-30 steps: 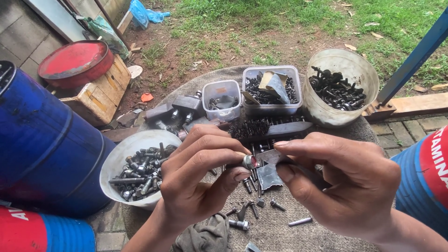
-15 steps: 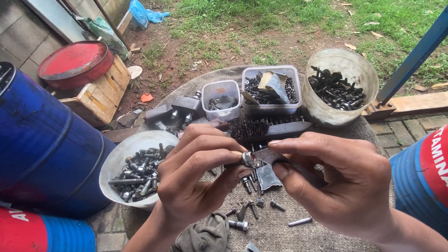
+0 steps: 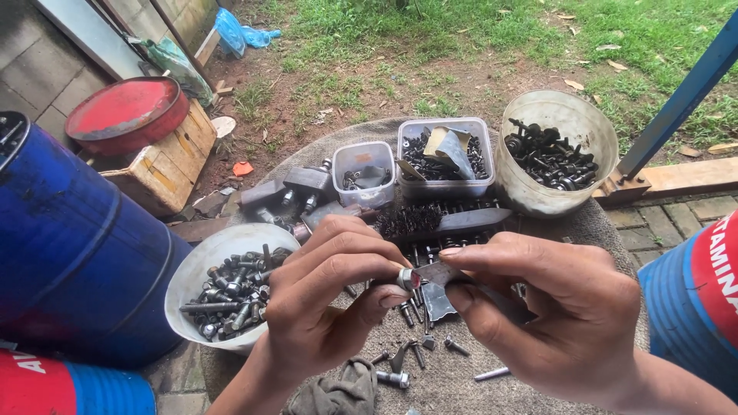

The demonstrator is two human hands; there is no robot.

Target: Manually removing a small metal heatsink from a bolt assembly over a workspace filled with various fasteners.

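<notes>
My left hand [image 3: 327, 296] pinches a small metal nut or bolt head [image 3: 405, 278] between thumb and fingertips. My right hand [image 3: 553, 315] grips a flat grey metal blade-like piece [image 3: 442, 275] and presses its tip against that small part. Both hands hover over a round work surface [image 3: 461, 384] covered with grey cloth, where several loose bolts [image 3: 419, 357] lie. A wire brush [image 3: 438, 221] rests just beyond my fingers.
A white bowl of bolts [image 3: 223, 288] sits at the left. Two clear plastic tubs [image 3: 446, 157] and a round bucket of hardware [image 3: 557, 150] stand at the back. Blue drums [image 3: 69, 246] flank both sides. A red lid on a wooden crate [image 3: 127, 115] lies far left. A rag [image 3: 338, 392] lies near me.
My hands have stayed close together over the cloth; my right hand has shifted slightly left and closer to the small part in my left hand.
</notes>
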